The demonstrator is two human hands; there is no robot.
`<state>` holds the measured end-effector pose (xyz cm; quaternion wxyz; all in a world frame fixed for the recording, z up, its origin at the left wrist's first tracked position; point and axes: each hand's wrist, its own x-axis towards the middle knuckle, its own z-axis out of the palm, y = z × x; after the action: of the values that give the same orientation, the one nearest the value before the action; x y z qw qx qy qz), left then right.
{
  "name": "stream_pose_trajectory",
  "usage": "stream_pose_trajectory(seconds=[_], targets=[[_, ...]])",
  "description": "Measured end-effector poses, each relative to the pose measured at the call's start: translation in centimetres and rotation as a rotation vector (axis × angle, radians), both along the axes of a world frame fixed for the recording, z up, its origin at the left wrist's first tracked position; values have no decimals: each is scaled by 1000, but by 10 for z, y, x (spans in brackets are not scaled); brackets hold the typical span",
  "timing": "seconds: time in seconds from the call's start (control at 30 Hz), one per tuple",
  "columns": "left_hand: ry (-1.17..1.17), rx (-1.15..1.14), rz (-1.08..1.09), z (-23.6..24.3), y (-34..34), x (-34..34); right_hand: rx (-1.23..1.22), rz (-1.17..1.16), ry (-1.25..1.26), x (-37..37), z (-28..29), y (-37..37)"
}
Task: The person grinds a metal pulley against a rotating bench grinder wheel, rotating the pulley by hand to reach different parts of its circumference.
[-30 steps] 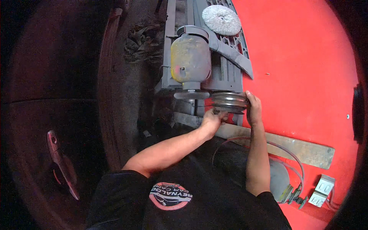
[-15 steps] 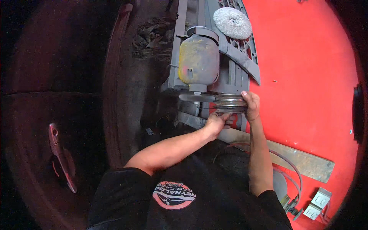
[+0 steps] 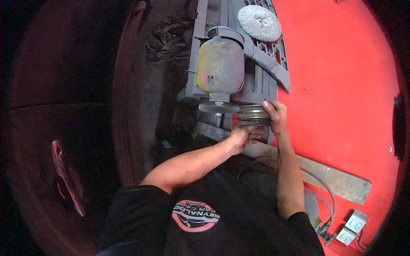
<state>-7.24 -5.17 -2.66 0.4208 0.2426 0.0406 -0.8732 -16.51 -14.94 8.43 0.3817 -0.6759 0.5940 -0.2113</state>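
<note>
A grooved metal pulley (image 3: 254, 113) sits between my two hands, its left rim touching or very close to the round wheel (image 3: 215, 107) of a bench grinder. My right hand (image 3: 277, 118) grips the pulley's right side, thumb over the upper edge. From below, my left hand (image 3: 243, 140) supports the pulley's near face; some of its fingers are curled and partly hidden under it. The grinder's motor body (image 3: 221, 66) is grey with worn yellow paint, and stands just beyond the wheel.
Behind the grinder, a white fluffy buffing pad (image 3: 259, 23) lies on a grey slatted stand (image 3: 267, 81). A red wall (image 3: 337, 85) rises at the right, with a wooden board (image 3: 335, 179), a hose and an electrical box (image 3: 352, 227). A dark car door (image 3: 38, 128) fills the left.
The pulley and my right hand have shifted slightly left. My right thumb has slid a little further over the rim; the left hand stays about where it was.
</note>
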Motion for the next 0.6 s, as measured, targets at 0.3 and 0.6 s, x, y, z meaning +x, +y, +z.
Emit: stream_pose_trajectory(seconds=[0.3, 0.6], targets=[[-375, -99, -61, -9, 5, 4, -110, -100, 9, -9, -9, 22], [-951, -510, 160, 28, 19, -2, -3, -328, -611, -51, 12, 51]])
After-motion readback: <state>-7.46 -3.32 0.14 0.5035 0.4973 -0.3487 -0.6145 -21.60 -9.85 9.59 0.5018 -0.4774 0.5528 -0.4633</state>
